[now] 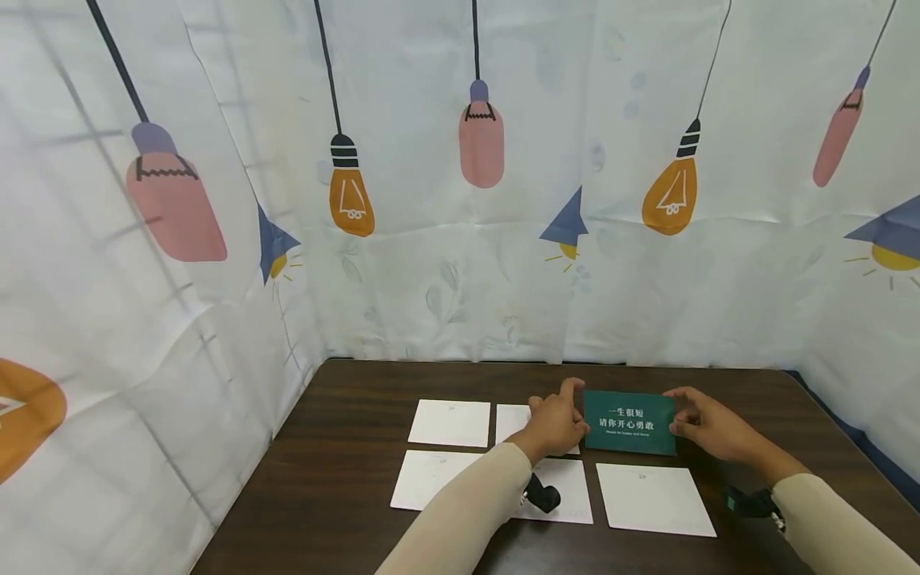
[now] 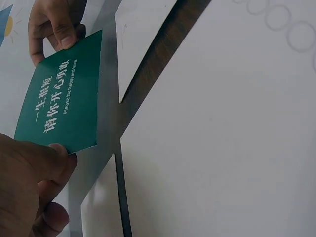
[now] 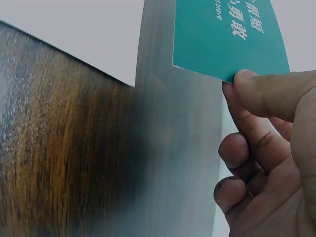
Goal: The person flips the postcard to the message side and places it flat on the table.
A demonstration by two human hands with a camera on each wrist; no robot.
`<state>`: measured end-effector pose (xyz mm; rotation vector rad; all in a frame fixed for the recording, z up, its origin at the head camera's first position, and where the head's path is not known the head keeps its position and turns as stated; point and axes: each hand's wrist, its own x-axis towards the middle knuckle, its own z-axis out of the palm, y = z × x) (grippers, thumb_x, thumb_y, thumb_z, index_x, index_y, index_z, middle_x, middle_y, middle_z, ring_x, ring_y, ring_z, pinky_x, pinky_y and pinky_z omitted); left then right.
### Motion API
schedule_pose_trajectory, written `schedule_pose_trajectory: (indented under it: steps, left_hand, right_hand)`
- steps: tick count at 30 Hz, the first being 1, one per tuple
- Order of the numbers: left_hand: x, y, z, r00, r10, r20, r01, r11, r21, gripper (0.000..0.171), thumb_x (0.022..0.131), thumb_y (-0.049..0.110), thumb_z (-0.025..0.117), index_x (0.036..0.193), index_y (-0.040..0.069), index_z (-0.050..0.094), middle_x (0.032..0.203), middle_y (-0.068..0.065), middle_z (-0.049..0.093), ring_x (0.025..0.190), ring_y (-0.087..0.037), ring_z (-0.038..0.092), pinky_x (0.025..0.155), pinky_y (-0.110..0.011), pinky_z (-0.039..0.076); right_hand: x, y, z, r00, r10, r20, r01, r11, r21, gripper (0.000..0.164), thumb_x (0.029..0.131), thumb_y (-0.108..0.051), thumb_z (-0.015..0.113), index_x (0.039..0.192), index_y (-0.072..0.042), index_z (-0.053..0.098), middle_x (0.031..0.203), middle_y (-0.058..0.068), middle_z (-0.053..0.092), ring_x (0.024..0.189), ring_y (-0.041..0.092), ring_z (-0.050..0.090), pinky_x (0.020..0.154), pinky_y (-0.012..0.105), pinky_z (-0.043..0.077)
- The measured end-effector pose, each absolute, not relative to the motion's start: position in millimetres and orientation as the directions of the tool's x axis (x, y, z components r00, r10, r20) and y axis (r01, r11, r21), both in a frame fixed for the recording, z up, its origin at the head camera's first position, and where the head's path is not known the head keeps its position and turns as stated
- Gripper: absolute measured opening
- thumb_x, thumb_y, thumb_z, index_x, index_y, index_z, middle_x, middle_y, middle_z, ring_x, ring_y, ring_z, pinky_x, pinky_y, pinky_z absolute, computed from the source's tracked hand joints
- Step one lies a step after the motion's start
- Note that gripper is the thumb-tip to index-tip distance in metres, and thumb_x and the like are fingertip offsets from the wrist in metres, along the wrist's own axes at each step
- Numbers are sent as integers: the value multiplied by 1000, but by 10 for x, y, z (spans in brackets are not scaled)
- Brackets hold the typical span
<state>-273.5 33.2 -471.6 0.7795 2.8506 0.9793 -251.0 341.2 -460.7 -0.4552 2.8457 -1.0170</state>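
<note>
A green card (image 1: 629, 439) with white Chinese lettering and a small English line is held between my two hands at the back right of the table. My left hand (image 1: 555, 423) pinches its left edge, thumb in front. At the opposite edge, the right hand (image 1: 713, 425) grips with thumb and index finger; its other fingers curl loosely, as the right wrist view shows. The lettered face of the card (image 2: 81, 94) is toward me, and it looks tilted up off the table. Nearest below it lies a white card (image 1: 656, 499).
More white cards lie in two rows on the dark wooden table (image 1: 323, 479): a back-left card (image 1: 451, 423), one partly behind my left hand (image 1: 512, 418), a front-left card (image 1: 430, 473) and a front-middle card (image 1: 571, 487). A patterned curtain (image 1: 446, 295) hangs behind.
</note>
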Motion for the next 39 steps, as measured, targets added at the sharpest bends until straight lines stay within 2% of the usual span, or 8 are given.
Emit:
schedule_pose_trajectory:
  steps: [3,7,11,21,28,32,36,39]
  left_hand:
    - [-2749,327,-4732,-882,456,116,429,677,598,50,96,19,73,139,17,46,80,22,63,80,4,57,87,-38,25]
    - [-2771,320,-4722,-871,471,140,457,671,584,18,96,22,73,108,20,60,80,23,62,78,5,54,81,-35,24]
    - [-2777,311,-4692,-855,492,167,490,658,572,16,97,23,73,91,23,58,77,22,60,72,4,51,77,-33,23]
    - [-2744,290,-4654,-868,468,163,475,690,547,20,98,29,70,84,25,56,82,22,63,86,-7,45,82,-40,22]
    - [-2740,300,-4682,-885,442,149,441,690,574,21,100,31,68,85,26,54,75,18,55,83,-9,42,83,-42,21]
    - [-2745,282,-4709,-880,443,169,449,666,596,16,98,29,71,86,26,60,84,22,63,86,-6,44,85,-42,21]
    - [-2745,255,-4713,-862,457,220,489,631,602,8,94,23,74,88,26,69,84,22,67,88,-4,47,86,-41,22]
    - [-2746,240,-4718,-851,465,243,509,617,601,7,92,20,75,87,26,74,82,23,67,91,-3,50,86,-41,22]
  right_hand:
    - [-2496,3436,-4598,-946,-323,22,-266,739,-618,41,100,-18,68,130,7,54,100,3,68,95,23,64,74,43,51]
    - [-2470,3453,-4588,-946,-321,40,-278,744,-608,14,101,-18,67,102,-7,60,89,0,60,78,16,56,63,35,45]
    - [-2452,3457,-4571,-945,-317,77,-295,727,-620,18,103,-22,65,92,-13,53,80,2,51,65,14,45,55,33,36]
    - [-2433,3463,-4580,-945,-313,95,-304,729,-613,20,103,-31,64,93,-15,57,85,1,58,69,13,49,58,33,39]
    - [-2413,3450,-4566,-944,-321,79,-298,723,-624,18,104,-30,63,93,-16,61,96,0,68,87,16,64,68,34,49]
    - [-2399,3462,-4565,-948,-311,68,-285,732,-618,15,103,-29,65,102,-14,68,97,-3,70,90,17,64,71,35,52]
    - [-2376,3480,-4561,-951,-303,61,-274,736,-619,21,101,-29,68,114,-14,73,105,-1,71,95,22,66,73,37,53]
    - [-2362,3480,-4560,-950,-306,55,-271,729,-629,22,99,-28,70,115,-15,74,111,3,71,97,23,66,74,38,54]
